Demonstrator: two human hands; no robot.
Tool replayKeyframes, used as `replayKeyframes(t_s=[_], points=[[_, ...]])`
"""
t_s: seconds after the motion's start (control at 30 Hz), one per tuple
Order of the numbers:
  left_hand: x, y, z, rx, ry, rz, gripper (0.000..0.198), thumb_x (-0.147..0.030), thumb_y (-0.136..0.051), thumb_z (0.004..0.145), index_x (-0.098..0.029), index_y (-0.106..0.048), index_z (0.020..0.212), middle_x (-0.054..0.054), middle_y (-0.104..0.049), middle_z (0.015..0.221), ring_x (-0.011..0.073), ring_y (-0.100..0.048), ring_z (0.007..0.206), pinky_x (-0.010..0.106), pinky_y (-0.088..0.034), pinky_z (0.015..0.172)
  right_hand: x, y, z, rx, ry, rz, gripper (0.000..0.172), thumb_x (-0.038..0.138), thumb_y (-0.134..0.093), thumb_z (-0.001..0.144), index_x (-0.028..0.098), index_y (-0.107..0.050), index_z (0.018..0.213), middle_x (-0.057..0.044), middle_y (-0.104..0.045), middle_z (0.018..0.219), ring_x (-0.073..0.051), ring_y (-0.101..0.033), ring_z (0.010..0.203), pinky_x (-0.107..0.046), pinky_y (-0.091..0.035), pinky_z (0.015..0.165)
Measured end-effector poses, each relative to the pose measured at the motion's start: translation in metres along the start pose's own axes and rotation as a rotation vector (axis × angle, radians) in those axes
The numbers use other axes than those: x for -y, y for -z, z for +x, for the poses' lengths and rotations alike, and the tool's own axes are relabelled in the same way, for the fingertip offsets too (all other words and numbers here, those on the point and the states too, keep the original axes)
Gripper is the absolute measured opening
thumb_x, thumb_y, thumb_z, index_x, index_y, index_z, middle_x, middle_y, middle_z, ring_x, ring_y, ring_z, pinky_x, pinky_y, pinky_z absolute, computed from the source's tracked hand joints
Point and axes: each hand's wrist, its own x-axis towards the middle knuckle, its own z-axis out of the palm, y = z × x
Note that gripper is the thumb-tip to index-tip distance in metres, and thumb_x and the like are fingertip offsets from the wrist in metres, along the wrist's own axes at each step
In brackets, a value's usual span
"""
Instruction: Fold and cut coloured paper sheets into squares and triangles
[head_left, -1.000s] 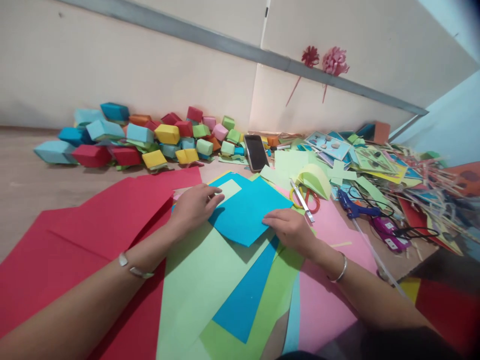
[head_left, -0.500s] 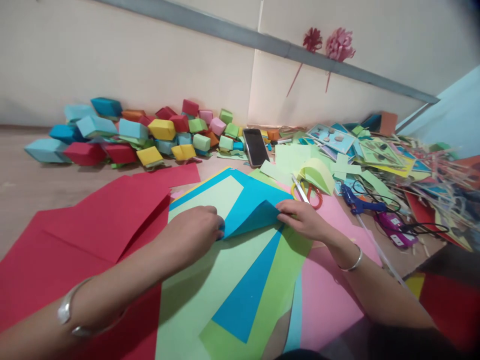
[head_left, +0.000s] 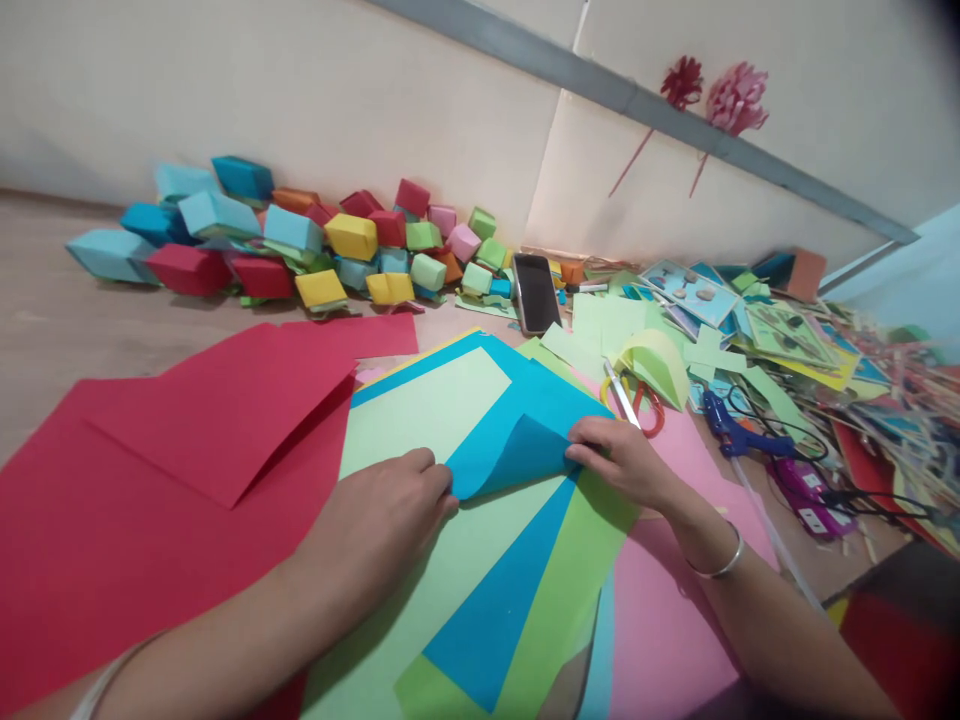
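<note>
A bright blue sheet of paper is curled up along its near edge, between my two hands. My left hand is closed on the left end of that edge, its fingertips partly hidden behind the knuckles. At the right end, my right hand pinches the paper between thumb and fingers. Underneath lie a large pale green sheet, a brighter green sheet and a blue wedge-shaped piece. Just beyond my right hand rest scissors with red and yellow handles.
Red sheets spread to the left, pink paper to the right. Several coloured paper boxes are piled along the wall. A phone, a blue glue gun, a purple power strip and paper scraps crowd the right side.
The view has turned slightly, shifting the background rightward. Both hands keep hold of the blue sheet, and its curled edge sits a little lower in the picture.
</note>
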Motion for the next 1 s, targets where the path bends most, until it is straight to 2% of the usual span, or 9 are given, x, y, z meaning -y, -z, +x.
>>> replayKeyframes(t_s=[0.13,0.33,0.47,0.63,0.77,1.0], points=[[-0.001,-0.001,0.001,-0.033,-0.008,0.032,0.024,-0.028,-0.047,0.097,-0.017,-0.069,0.093,0.010,-0.065,0.093,0.0263,-0.065,0.078,0.032,-0.031,0.053,-0.002,-0.004,0.002,-0.083,0.054,-0.130,0.031,0.033,-0.041,0.102,0.020,-0.054,0.078,-0.002,-0.056,0.071,-0.015,-0.052,0.068,-0.027,-0.040,0.064],[0.001,-0.008,0.005,-0.032,0.032,0.100,0.029,-0.013,-0.039,0.096,-0.016,-0.067,0.091,0.010,-0.064,0.088,0.0252,-0.064,0.073,0.032,-0.032,0.052,0.000,-0.014,0.001,-0.149,-0.066,-0.205,0.036,0.034,-0.041,0.102,0.021,-0.043,0.069,0.003,-0.045,0.060,-0.012,-0.044,0.054,-0.025,-0.032,0.054],[0.000,-0.008,0.005,-0.044,0.074,0.039,0.034,-0.021,-0.033,0.102,-0.016,-0.066,0.095,0.010,-0.064,0.089,0.0255,-0.065,0.076,0.032,-0.036,0.055,0.000,-0.025,0.000,-0.205,-0.121,-0.328,0.035,0.033,-0.043,0.101,0.021,-0.044,0.069,0.003,-0.045,0.058,-0.012,-0.044,0.052,-0.026,-0.030,0.054],[-0.001,-0.007,0.005,-0.016,0.101,-0.002,0.032,-0.024,-0.035,0.103,-0.015,-0.066,0.098,0.010,-0.066,0.094,0.0255,-0.067,0.080,0.031,-0.037,0.057,0.002,-0.034,0.004,-0.281,-0.028,-0.480,0.032,0.028,-0.044,0.100,0.020,-0.046,0.069,0.002,-0.048,0.058,-0.012,-0.045,0.051,-0.026,-0.029,0.054],[0.002,-0.009,0.008,-0.054,0.098,-0.034,0.034,-0.027,-0.034,0.103,-0.016,-0.065,0.094,0.009,-0.066,0.090,0.0266,-0.067,0.079,0.032,-0.037,0.056,0.004,-0.036,0.007,-0.335,0.009,-0.542,0.033,0.025,-0.044,0.100,0.020,-0.044,0.067,0.002,-0.047,0.058,-0.012,-0.044,0.051,-0.025,-0.029,0.054],[0.003,-0.011,0.011,-0.058,0.094,-0.015,0.039,-0.030,-0.030,0.104,-0.015,-0.064,0.093,0.009,-0.067,0.090,0.0245,-0.068,0.078,0.030,-0.036,0.053,0.008,-0.039,0.009,-0.337,-0.024,-0.647,0.034,0.023,-0.044,0.098,0.020,-0.043,0.064,0.002,-0.045,0.055,-0.011,-0.041,0.050,-0.026,-0.024,0.051]])
